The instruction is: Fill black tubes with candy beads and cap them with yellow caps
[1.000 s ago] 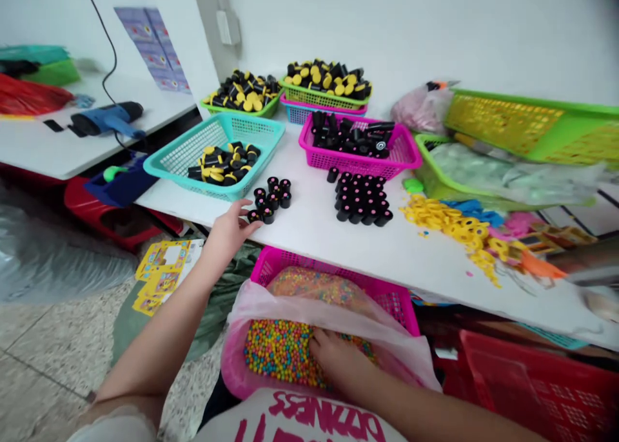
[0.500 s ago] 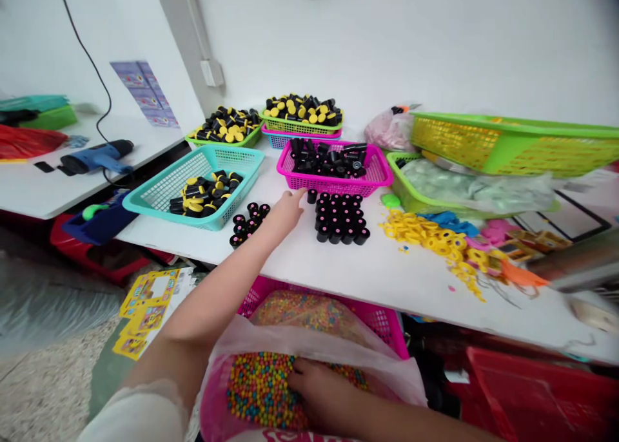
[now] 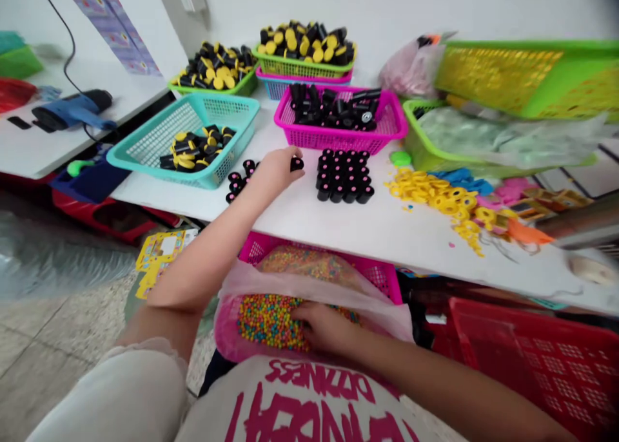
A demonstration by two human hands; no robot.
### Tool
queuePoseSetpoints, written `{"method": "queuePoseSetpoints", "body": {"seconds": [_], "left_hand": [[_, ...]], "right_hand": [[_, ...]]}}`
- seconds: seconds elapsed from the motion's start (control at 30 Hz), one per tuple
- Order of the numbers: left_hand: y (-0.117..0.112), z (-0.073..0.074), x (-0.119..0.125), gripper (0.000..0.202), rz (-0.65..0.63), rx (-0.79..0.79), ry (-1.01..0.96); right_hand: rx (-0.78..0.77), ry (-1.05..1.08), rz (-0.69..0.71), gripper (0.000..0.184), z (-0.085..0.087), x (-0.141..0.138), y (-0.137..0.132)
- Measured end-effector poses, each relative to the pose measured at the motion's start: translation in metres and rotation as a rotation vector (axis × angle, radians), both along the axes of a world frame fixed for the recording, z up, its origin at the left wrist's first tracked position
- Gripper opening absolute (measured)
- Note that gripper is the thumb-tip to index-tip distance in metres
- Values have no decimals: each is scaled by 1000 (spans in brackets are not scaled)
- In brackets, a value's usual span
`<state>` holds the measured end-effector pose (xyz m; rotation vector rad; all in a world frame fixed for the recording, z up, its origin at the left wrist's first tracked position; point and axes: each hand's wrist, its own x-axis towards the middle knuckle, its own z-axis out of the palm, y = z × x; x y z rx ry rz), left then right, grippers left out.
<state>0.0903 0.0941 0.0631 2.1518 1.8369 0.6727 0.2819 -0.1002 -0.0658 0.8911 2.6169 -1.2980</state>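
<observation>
My left hand (image 3: 275, 166) reaches over the white table (image 3: 367, 226), fingers closed on a small black tube (image 3: 296, 164). It sits between a small cluster of black tubes (image 3: 238, 176) and a larger block of upright black tubes (image 3: 344, 176). My right hand (image 3: 325, 325) rests low in my lap, fingers curled into a heap of small coloured beads (image 3: 264, 318). The beads lie in a pink plastic bag (image 3: 382, 319) lining a pink basket (image 3: 382, 279); what the fingers hold is hidden.
Behind stand a teal basket (image 3: 145, 147) with black-and-yellow capped tubes, a pink basket of black tubes (image 3: 391, 129), and two green baskets of capped tubes (image 3: 242, 89). Yellow rings (image 3: 438, 194) lie at the right. A red crate (image 3: 536, 365) sits below. A blue heat gun (image 3: 68, 110) lies on the left table.
My left hand moved from the small tube cluster toward the pink basket, closed on a single black tube and drew it back. My right hand stayed in the beads.
</observation>
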Motion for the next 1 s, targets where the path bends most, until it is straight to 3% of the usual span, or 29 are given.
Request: {"method": "queuePoseSetpoints", "body": {"seconds": [0.07, 0.17, 0.27, 0.33, 0.4, 0.5, 0.83, 1.0], "left_hand": [[-53, 13, -11, 53, -85, -2, -37], [-145, 15, -20, 32, -225, -191, -168], [-219, -14, -24, 20, -316, -387, -244], [-248, -40, -25, 20, -309, -472, -262], [-262, -60, -24, 24, -278, -557, -273], [-269, -75, -20, 32, -233, -598, -290], [-273, -91, -16, 26, -287, -446, -380], [-276, -92, -15, 17, -285, -411, -369]], "right_hand": [[-65, 43, -44, 32, 1, 2, -1], [-156, 112, -133, 30, 9, 4, -5], [-198, 196, -172, 27, 25, 5, -9], [-184, 245, -177, 27, 37, 6, -12], [-133, 258, -196, 27, 48, 6, -16], [-4, 249, -214, 28, 58, 6, -23], [375, 135, 22, 25, 80, -7, -38], [737, 116, 237, 29, 85, -11, -41]]}}
